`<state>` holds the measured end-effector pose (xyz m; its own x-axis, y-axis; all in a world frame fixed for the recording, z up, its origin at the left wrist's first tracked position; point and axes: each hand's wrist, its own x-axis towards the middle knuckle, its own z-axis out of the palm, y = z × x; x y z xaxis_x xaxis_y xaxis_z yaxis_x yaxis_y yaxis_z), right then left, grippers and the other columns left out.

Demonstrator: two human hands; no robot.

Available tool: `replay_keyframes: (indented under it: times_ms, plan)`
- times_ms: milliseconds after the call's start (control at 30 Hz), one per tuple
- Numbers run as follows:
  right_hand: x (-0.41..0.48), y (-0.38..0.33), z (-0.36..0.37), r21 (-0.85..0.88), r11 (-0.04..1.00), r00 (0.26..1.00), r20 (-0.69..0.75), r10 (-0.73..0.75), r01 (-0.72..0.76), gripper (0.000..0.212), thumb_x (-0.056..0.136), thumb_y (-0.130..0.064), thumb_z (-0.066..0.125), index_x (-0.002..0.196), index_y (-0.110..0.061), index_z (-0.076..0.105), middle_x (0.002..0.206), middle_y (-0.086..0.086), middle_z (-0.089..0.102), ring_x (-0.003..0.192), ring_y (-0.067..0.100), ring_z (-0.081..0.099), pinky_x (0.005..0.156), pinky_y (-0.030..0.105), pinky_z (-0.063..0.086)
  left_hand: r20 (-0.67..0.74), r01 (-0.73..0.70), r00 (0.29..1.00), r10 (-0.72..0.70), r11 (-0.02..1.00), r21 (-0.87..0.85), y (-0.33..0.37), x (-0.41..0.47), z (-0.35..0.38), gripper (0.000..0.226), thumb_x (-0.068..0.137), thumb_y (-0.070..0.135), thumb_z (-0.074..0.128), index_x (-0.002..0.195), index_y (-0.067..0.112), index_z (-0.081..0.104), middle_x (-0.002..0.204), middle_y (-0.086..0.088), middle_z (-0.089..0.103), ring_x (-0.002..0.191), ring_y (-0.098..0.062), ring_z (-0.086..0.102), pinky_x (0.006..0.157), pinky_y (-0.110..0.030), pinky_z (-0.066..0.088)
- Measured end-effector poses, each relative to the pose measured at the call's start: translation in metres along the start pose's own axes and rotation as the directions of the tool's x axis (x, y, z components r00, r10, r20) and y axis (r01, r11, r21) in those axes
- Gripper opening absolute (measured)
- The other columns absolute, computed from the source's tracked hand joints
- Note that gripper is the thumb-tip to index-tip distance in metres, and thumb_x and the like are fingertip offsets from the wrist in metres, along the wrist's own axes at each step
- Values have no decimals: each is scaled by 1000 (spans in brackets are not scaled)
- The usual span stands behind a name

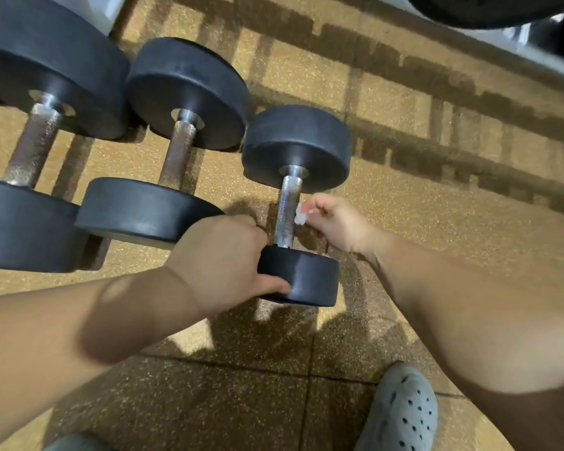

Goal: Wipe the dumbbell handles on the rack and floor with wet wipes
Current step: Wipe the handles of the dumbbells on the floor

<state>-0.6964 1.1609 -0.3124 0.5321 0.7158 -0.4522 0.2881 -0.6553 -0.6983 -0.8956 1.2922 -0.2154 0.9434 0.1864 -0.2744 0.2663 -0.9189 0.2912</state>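
- Clamps the near head (pixel 302 276) of the small dumbbell (pixel 295 148) in the left grip (pixel 222 265) — fingers and thumb curled round its rim.
- Pinches a bunched white wet wipe (pixel 302 215) in the right grip (pixel 332 222), closed tight, against the right side of the knurled handle (pixel 286 209).
- Lies on the speckled floor (pixel 437 222) — rightmost, beside two larger dumbbells (pixel 176 148).

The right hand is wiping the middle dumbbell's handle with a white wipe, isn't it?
Not the middle one. In the head view the right hand presses the white wipe to the handle of the smallest dumbbell, the one farthest right.
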Motion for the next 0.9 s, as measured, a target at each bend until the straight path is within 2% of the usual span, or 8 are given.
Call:
replay_keyframes:
  times_ms: [100, 267, 433, 567, 633, 700, 800, 900]
  plan:
    - [3, -3, 9, 243, 965, 992, -43, 116, -102, 16, 95, -22, 66, 79, -25, 65, 69, -1, 60, 62, 15, 52, 60, 29, 41, 7, 64, 998, -64, 996, -70, -2, 4, -3, 60, 66, 80, 67, 84, 24, 54, 86, 8, 55, 79, -15, 54, 66, -31, 42]
    - [-18, -3, 12, 11, 993, 962, 249, 111, -117, 17, 87, -32, 69, 72, -22, 68, 81, 3, 72, 74, 19, 62, 74, 39, 52, 39, 116, 993, -111, 982, -152, -9, 5, 1, 62, 58, 78, 75, 93, 29, 58, 88, 11, 61, 81, -15, 60, 73, -36, 52]
    - [5, -18, 5, 391, 913, 988, -49, 146, -115, 13, 86, -17, 68, 76, -25, 71, 77, 2, 69, 72, 19, 62, 67, 37, 51, 95, 142, 988, -122, 957, -252, -13, 10, 1, 75, 46, 80, 71, 96, 25, 57, 89, 7, 57, 82, -18, 56, 72, -37, 49]
    - [13, -14, 16, 288, 955, 971, -198, 131, -70, 9, 77, -31, 75, 74, -32, 67, 79, -10, 69, 79, 13, 68, 80, 33, 57, 123, 183, 981, -150, 924, -335, -2, 8, -1, 63, 56, 64, 84, 93, 28, 48, 92, 8, 51, 83, -13, 50, 68, -31, 39]
    - [4, -8, 23, 356, 929, 978, -135, 158, -101, 21, 74, -34, 84, 79, -25, 65, 73, -4, 68, 66, 9, 63, 66, 24, 51, 80, 177, 984, -161, 947, -267, 7, 6, -2, 51, 69, 61, 79, 85, 28, 44, 89, 7, 48, 82, -12, 48, 69, -30, 38]
    - [-1, -5, 27, 425, 896, 981, -76, 180, -131, 28, 74, -34, 86, 81, -19, 63, 69, 7, 69, 55, 11, 58, 58, 25, 47, 43, 164, 987, -158, 955, -249, 16, 8, -1, 45, 79, 61, 70, 79, 27, 40, 85, 6, 46, 82, -13, 46, 69, -30, 34]
    - [2, -6, 22, 452, 887, 989, -61, 136, -94, 24, 76, -25, 85, 78, -11, 65, 60, 8, 65, 54, 15, 59, 61, 32, 50, 30, 194, 981, -194, 937, -292, 27, 16, 10, 47, 82, 63, 61, 74, 22, 39, 79, 3, 46, 81, -19, 45, 69, -35, 35]
    - [3, -4, 12, 411, 902, 986, 148, 79, -134, 19, 83, -13, 79, 74, -15, 63, 55, 0, 61, 52, 13, 59, 58, 28, 50, -12, 212, 976, -219, 955, -207, 31, 15, 25, 51, 79, 69, 60, 74, 26, 34, 80, 5, 42, 81, -20, 42, 68, -35, 34]
